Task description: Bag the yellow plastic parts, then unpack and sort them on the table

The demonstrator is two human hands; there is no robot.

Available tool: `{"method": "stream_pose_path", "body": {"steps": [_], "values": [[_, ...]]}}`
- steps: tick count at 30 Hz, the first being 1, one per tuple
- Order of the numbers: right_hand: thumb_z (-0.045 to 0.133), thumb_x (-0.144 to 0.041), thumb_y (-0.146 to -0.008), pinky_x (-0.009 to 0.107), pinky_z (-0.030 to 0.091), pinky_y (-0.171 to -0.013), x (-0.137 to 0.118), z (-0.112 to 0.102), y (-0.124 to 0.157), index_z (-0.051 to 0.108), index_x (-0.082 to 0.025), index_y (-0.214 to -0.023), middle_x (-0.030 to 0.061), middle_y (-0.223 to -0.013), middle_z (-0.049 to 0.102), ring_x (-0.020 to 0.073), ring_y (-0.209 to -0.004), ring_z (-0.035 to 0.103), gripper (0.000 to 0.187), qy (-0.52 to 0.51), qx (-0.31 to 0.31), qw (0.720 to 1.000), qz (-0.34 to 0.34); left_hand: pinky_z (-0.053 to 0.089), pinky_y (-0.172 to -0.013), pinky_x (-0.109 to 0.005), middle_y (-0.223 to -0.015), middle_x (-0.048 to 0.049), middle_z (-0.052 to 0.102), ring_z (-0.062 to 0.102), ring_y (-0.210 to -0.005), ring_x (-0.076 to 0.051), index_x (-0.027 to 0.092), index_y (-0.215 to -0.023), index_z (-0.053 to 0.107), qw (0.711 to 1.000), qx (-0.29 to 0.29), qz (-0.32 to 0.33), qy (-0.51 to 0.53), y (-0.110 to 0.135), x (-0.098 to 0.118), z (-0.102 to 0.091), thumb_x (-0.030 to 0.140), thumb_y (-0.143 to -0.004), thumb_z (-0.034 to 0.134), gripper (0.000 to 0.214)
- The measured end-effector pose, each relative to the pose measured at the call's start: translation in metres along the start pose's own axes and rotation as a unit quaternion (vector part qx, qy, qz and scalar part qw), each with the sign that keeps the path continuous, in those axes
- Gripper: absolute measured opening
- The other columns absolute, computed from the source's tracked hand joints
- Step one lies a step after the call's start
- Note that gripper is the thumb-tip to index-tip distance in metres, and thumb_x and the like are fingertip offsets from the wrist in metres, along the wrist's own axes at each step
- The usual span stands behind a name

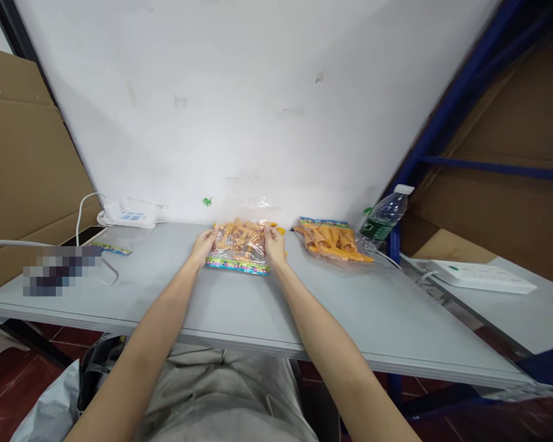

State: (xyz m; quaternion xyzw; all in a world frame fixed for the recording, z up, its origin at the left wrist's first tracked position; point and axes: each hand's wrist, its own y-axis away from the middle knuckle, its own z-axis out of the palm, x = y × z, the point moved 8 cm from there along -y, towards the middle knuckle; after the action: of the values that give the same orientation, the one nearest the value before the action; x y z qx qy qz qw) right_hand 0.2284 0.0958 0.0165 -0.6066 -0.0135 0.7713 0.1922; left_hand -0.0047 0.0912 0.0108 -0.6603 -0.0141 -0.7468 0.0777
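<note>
While L hand (203,247) and R hand (275,247) pinch the bag (239,245): both clamped on it, one per side edge, hands well apart w/ the load btwn; bag sits mid-desk (239,313), near the wall (258,92), as I see it on my remote feed.
Orange pcs (236,236): bunched under clear film, a few tips showing beyond R hand; glare hides their exact shape from me.
Grip: I'd hold both edges level & pull lightly, b/c thin film may split at a tip.
Printed band (237,266): runs along the near edge; imo best held straight so it doesn't crease.
2nd bag (334,241): similar orange load, at R, apart from R hand, its band on the far side.
Bottle (381,218): just beside the 2nd bag, leaning in view; a wide R reach could knock it, I'd guess.
L end: power strip (133,217), phone (85,236), clear pouch (122,238) & cable (77,221), the likeliest snag; pixelated patch, can't ID.
Wall: close behind, so little room to push fwd, I reckon.
</note>
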Motion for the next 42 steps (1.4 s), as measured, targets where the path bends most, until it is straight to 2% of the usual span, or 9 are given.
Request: {"method": "stream_pose_path", "body": {"steps": [3, 7, 12, 17, 21, 27, 34, 38, 42], "values": [[0.064, -0.064, -0.075, 0.023, 0.02, -0.031, 0.001, 0.002, 0.0, 0.052, -0.023, -0.072, -0.01, -0.038, 0.035, 0.0084, -0.031, 0.027, 0.043, 0.023, -0.005, 1.0, -0.003, 0.027, -0.04, -0.02, -0.035, 0.0113, 0.028, 0.025, -0.033, -0.005, 0.019, -0.064, 0.055, 1.0, 0.013, 0.023, -0.013, 0.001, 0.003, -0.001, 0.058, -0.074, 0.07, 0.043], [0.062, -0.065, -0.075, 0.024, 0.02, -0.034, 0.005, -0.001, -0.003, 0.048, -0.024, -0.071, -0.01, -0.037, 0.034, 0.0091, -0.032, 0.027, 0.044, 0.024, 0.007, 1.0, -0.005, 0.03, -0.04, -0.02, -0.035, 0.0121, 0.027, 0.024, -0.032, -0.005, 0.02, -0.064, 0.051, 0.999, 0.033, 0.026, 0.007, 0.001, 0.002, -0.004, 0.048, -0.077, 0.07, 0.036], [0.058, -0.065, -0.078, 0.026, 0.023, -0.035, 0.012, -0.001, -0.004, 0.051, -0.024, -0.079, -0.0092, -0.04, 0.036, 0.0112, -0.033, 0.03, 0.042, 0.042, -0.001, 0.999, 0.006, 0.028, -0.038, -0.02, -0.035, 0.0108, 0.028, 0.024, -0.031, -0.006, 0.021, -0.059, 0.044, 0.999, 0.027, 0.019, 0.039, 0.0, 0.003, -0.006, 0.041, -0.077, 0.066, 0.035], [0.061, -0.062, -0.077, 0.025, 0.029, -0.039, 0.01, 0.002, -0.003, 0.06, -0.022, -0.082, -0.007, -0.046, 0.04, 0.0122, -0.04, 0.038, 0.04, 0.082, -0.022, 0.996, -0.017, 0.033, -0.04, -0.022, -0.045, 0.0059, 0.049, 0.044, -0.037, -0.01, 0.021, -0.064, 0.047, 0.999, 0.025, -0.006, 0.042, -0.001, 0.003, -0.007, 0.043, -0.072, 0.07, 0.033], [0.067, -0.055, -0.074, 0.025, 0.04, -0.048, 0.006, 0.004, -0.004, 0.064, -0.022, -0.076, -0.0031, -0.057, 0.052, 0.0144, -0.055, 0.051, 0.034, 0.056, -0.015, 0.998, -0.026, 0.033, -0.041, -0.021, -0.038, 0.0099, 0.035, 0.035, -0.033, -0.007, 0.021, -0.06, 0.044, 0.998, 0.053, 0.029, 0.029, -0.001, 0.008, -0.01, 0.048, -0.076, 0.068, 0.04], [0.072, -0.048, -0.071, 0.025, 0.045, -0.052, 0.008, 0.004, -0.003, 0.064, -0.022, -0.073, -0.0033, -0.061, 0.054, 0.015, -0.059, 0.054, 0.027, 0.003, -0.004, 1.0, 0.001, 0.032, -0.041, -0.023, -0.035, 0.0127, 0.026, 0.025, -0.028, -0.006, 0.021, -0.064, 0.048, 0.997, 0.065, 0.024, 0.045, -0.003, 0.005, -0.014, 0.056, -0.079, 0.064, 0.041], [0.073, -0.045, -0.069, 0.026, 0.049, -0.057, 0.008, 0.006, -0.003, 0.065, -0.022, -0.071, -0.0031, -0.063, 0.057, 0.0157, -0.064, 0.058, 0.025, -0.016, -0.018, 1.0, 0.014, 0.031, -0.04, -0.021, -0.034, 0.0125, 0.031, 0.031, -0.029, -0.007, 0.021, -0.072, 0.051, 0.995, 0.094, 0.032, 0.023, -0.005, 0.004, -0.021, 0.042, -0.079, 0.064, 0.025], [0.075, -0.042, -0.068, 0.025, 0.051, -0.064, 0.011, 0.004, -0.006, 0.067, -0.021, -0.072, -0.0017, -0.068, 0.062, 0.015, -0.07, 0.06, 0.023, -0.048, 0.002, 0.999, 0.025, 0.027, -0.038, -0.021, -0.033, 0.0123, 0.033, 0.031, -0.029, -0.008, 0.021, -0.074, 0.051, 0.994, 0.102, 0.035, -0.002, -0.005, 0.005, -0.023, 0.043, -0.078, 0.064, 0.025], [0.075, -0.039, -0.069, 0.026, 0.051, -0.057, 0.012, 0.003, -0.005, 0.069, -0.021, -0.072, -0.0018, -0.064, 0.06, 0.0158, -0.065, 0.059, 0.019, -0.057, 0.004, 0.998, 0.039, 0.029, -0.038, -0.02, -0.034, 0.012, 0.034, 0.031, -0.03, -0.007, 0.02, -0.074, 0.054, 0.994, 0.107, 0.036, 0.004, -0.003, 0.009, -0.026, 0.046, -0.078, 0.064, 0.028]]}}
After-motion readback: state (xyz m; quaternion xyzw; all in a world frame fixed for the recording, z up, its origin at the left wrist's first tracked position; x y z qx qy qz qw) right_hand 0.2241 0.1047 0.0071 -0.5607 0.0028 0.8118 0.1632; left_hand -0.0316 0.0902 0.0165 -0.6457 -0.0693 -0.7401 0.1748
